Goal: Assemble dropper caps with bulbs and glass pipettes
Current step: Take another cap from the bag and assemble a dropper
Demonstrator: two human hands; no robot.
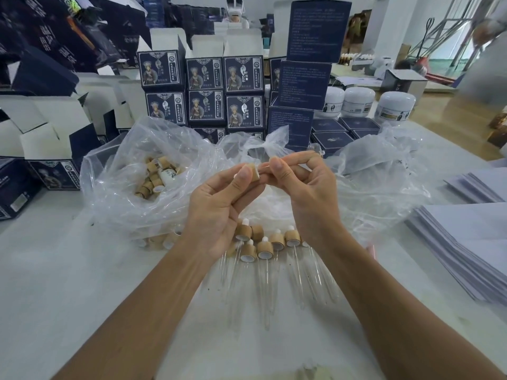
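Two hands meet at the middle of the frame, raised above the worktop (68,270). My left hand (219,204) pinches a small wooden dropper cap (253,174) between thumb and forefinger, the other fingers curled loosely beneath it. My right hand (307,187) has its thumb and forefinger closed on a glass pipette (301,157), whose clear stem runs off toward the upper right. The glass is nearly invisible against the plastic, so I judge its line mostly from how my fingers lie.

To do this step well, I think I should keep the cap steady, line the pipette up with the cap's opening, and push straight in with gentle, even pressure. Any sideways lean could snap thin glass.

Both forearms rise from the lower corners of the frame and converge, wrists bent slightly inward, palms partly facing each other.

Below my hands, at lower centre, finished droppers (264,249) lie in a loose row on the worktop, wooden caps toward the hands and clear stems pointing toward the bottom edge. At left of centre, an open plastic bag (115,204) holds more loose caps (149,182).
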